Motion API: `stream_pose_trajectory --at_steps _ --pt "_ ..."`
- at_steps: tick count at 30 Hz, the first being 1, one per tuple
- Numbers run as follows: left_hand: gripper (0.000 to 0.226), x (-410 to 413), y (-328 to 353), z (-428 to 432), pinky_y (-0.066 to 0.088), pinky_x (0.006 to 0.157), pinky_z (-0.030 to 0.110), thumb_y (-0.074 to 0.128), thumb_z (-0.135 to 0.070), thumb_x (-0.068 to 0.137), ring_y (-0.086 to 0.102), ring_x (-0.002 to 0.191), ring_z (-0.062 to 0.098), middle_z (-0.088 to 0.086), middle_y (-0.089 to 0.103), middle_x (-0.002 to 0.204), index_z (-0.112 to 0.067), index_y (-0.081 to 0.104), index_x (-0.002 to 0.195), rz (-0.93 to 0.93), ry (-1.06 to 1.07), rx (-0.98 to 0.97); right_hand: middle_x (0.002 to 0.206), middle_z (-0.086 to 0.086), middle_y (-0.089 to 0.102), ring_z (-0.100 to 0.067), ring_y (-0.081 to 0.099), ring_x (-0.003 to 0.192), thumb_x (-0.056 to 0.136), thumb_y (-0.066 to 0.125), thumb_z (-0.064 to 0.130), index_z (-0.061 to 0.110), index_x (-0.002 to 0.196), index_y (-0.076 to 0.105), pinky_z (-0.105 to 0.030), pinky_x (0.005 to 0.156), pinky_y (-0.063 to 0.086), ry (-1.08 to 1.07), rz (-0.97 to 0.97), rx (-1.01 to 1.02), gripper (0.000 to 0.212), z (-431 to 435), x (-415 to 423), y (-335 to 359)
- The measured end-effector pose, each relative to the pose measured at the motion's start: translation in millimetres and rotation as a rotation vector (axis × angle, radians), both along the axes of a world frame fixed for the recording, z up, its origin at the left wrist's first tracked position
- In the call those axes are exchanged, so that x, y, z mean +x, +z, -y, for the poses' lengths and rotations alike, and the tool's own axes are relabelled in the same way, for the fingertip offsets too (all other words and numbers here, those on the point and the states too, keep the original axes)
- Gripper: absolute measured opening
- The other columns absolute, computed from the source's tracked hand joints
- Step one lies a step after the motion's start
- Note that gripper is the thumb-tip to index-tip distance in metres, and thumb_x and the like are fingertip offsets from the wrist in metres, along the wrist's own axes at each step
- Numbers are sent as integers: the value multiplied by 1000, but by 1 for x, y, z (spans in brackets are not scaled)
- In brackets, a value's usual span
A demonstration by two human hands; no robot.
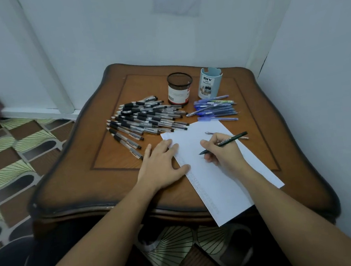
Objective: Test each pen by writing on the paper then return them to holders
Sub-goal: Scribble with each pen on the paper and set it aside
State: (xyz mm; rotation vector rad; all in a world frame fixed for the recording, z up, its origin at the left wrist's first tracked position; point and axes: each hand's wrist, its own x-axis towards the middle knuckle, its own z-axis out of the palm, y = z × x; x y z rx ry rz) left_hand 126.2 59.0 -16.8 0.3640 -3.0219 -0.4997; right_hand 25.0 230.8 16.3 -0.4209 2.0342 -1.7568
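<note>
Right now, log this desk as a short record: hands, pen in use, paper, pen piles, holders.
left hand: flat, fingers on the paper's left edge
right hand: grips green pen, tip on the paper
paper: white, slanted, near corner overhangs the table
black pens: loose pile left of the paper's far end
blue pens: smaller pile before the blue holder
mesh holder: upright, no pens showing
blue holder: upright, right of mesh holder, none sticking out
spare pen: lies on the paper beyond right hand

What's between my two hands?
Bare white paper, plus the tip of the green pen in the right hand; left hand presses its edge. Head view.
</note>
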Motion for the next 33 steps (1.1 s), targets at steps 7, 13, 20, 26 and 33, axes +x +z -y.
stream_pose_trajectory --at_steps 7,13,20,26,33 --pt "50 3 2 -2 -1 120 44 44 -58 95 14 148 14 -6 28 159 -40 45 141 -39 0 68 53 -7 61 -11 57 49 80 75 -3 8 59 54 -17 55 44 81 -147 106 32 -39 56 -5" --pt "69 3 3 -3 -3 120 47 36 -73 90 6 150 16 -2 14 163 -39 30 150 59 -20 -36 49 -9 53 -3 50 42 79 69 -12 1 59 50 -13 48 38 -17 -183 78 30 -42 62 -13" --pt "107 -2 1 -3 -2 119 51 20 -97 62 0 150 17 -3 4 164 -42 10 153 140 -35 -98 47 -13 56 -14 58 43 80 71 -6 3 58 50 -21 53 45 -2 -200 40 32 -35 49 -19" --pt "92 -1 3 -5 -3 120 49 30 -88 78 -1 150 17 -2 3 165 -38 15 154 137 -22 -88 44 1 53 -6 57 46 81 70 0 11 51 45 -16 53 41 -48 -255 104 40 -42 61 -22" --pt "90 2 2 -6 -3 120 47 29 -86 80 0 150 16 -2 4 164 -35 17 154 121 -22 -80 47 3 45 -8 58 50 79 68 0 17 49 42 -29 58 40 -50 -301 139 43 -52 67 -25"
